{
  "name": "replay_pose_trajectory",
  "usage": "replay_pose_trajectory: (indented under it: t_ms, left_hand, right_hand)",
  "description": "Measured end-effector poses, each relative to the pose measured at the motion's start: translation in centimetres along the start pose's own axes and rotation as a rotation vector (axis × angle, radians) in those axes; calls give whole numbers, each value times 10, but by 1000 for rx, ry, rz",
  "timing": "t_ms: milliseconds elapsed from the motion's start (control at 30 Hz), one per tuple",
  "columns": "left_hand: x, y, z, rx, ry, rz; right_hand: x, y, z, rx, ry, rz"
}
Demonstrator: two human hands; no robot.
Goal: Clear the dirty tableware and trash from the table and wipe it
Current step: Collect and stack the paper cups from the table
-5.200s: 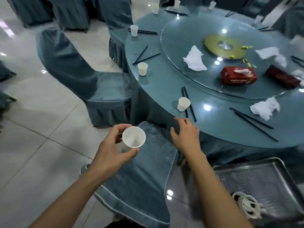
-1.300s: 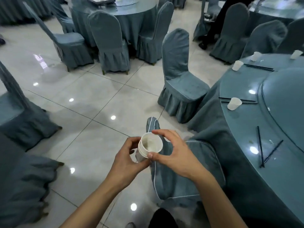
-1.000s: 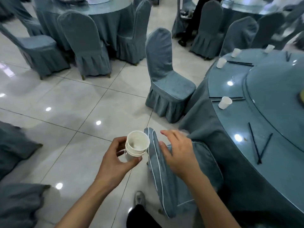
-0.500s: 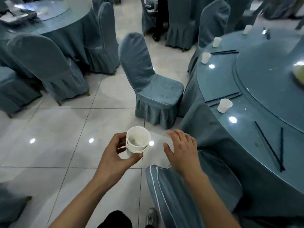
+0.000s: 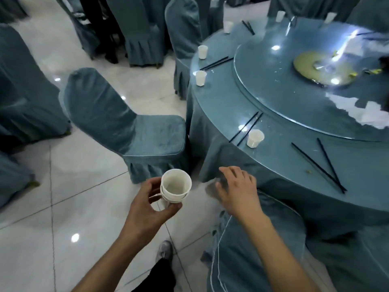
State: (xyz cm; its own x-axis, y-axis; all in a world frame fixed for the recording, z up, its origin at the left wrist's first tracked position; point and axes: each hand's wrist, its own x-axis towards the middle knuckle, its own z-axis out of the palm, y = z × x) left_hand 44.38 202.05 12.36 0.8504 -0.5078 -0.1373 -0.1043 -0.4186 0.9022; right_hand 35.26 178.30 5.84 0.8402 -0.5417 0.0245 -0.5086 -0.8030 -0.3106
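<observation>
Round blue-clothed desk (image 5: 273, 165) is closer now, left hand (image 5: 145, 209) gripping stacked white paper cups (image 5: 175, 187), empty right hand (image 5: 237, 192) loose, next white paper cup (image 5: 255, 138) reachable.

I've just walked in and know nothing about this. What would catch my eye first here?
Probably the stack of white paper cups held up by the left hand at the centre, with the right hand open beside it. To the right is a round blue table, where more paper cups and black chopsticks lie near its edge.
</observation>
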Motion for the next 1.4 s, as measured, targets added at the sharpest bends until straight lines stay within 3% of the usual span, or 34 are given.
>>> replay_pose_trajectory:
  t_ms: [300, 500, 700, 833, 1067, 1200, 1300, 1400]
  left_hand:
    - [118, -8, -43, -26, -240, 101]
    - [180, -11, -42, -15, -310, 107]
    - [250, -11, -34, 33, -357, 93]
    - [294, 6, -25, 73, -404, 95]
    - [363, 26, -13, 66, -333, 116]
    - [402, 33, -10, 41, -329, 103]
    - [435, 33, -10, 19, -359, 95]
    - [470, 33, -14, 15, -384, 116]
  right_hand:
    - [67, -6, 6, -39, -19, 343]
    - [129, 43, 13, 81, -40, 610]
    - [198, 94, 25, 148, 5, 748]
    - [227, 122, 32, 149, -73, 818]
    - [247, 142, 48, 122, -98, 852]
    - [261, 117, 21, 141, 103, 869]
    - [292, 70, -15, 317, 299, 743]
    - [338, 0, -50, 622, 322, 503]
